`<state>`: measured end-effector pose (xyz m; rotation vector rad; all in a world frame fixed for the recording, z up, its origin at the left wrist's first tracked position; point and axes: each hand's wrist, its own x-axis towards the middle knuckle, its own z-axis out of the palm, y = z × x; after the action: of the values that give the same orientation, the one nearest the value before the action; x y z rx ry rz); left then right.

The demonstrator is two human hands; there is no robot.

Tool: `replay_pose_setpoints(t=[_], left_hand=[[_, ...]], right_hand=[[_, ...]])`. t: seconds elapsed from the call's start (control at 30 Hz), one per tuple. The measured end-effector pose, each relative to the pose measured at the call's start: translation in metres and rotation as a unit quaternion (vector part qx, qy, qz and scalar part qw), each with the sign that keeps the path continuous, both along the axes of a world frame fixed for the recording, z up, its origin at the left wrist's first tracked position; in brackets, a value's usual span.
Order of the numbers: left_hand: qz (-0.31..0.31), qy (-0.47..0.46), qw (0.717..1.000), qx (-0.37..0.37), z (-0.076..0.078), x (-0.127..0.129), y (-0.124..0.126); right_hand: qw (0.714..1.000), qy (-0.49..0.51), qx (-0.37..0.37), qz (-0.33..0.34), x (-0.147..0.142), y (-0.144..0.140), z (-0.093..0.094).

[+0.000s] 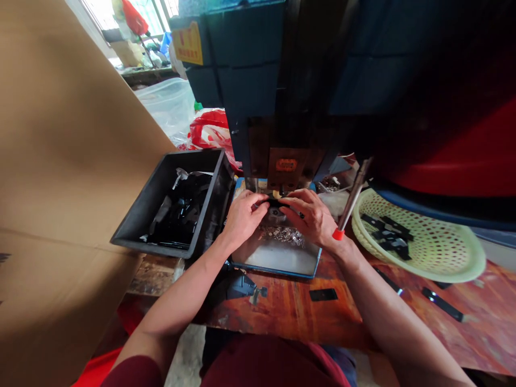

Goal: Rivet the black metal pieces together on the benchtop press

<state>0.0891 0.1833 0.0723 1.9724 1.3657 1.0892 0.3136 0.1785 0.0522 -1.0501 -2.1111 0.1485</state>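
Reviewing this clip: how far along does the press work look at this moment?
Done: several black strips lie in the pale green basket, and small metal bits are piled on the press tray. In hand: the left hand and right hand together set a small black piece under the press head. Left: the black bin holds many black pieces.
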Motion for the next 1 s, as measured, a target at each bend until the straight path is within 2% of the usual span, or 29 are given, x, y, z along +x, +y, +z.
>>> replay_pose_setpoints(t=[0.3,0.53,0.63,0.7,0.77,0.87,0.93,1.0], left_hand=[[0.009,-0.011,0.999,-0.029,0.000,0.000,0.003],[0.002,-0.048,0.998,-0.046,0.001,-0.003,0.004],[-0.001,-0.053,0.998,-0.033,0.005,-0.004,0.001],[-0.007,-0.060,0.998,-0.028,0.006,-0.005,-0.003],[-0.019,-0.087,0.994,-0.057,0.008,-0.006,-0.010],[-0.034,-0.143,0.979,-0.140,0.009,-0.005,-0.022],[-0.038,-0.173,0.967,-0.183,0.009,-0.004,-0.030],[-0.031,-0.196,0.957,-0.212,0.010,-0.003,-0.036]], right_hand=[[0.998,0.035,-0.056,0.000,-0.006,0.007,0.005],[0.995,0.078,-0.062,-0.005,-0.008,0.014,0.001],[0.980,0.159,-0.117,-0.019,-0.011,0.010,0.001],[0.957,0.224,-0.184,-0.018,-0.011,0.006,0.002],[0.930,0.277,-0.241,-0.007,-0.011,0.000,0.003],[0.902,0.317,-0.293,0.015,-0.011,-0.010,0.005],[0.901,0.307,-0.305,0.025,-0.012,-0.017,0.005],[0.925,0.258,-0.277,0.013,-0.012,-0.024,0.006]])
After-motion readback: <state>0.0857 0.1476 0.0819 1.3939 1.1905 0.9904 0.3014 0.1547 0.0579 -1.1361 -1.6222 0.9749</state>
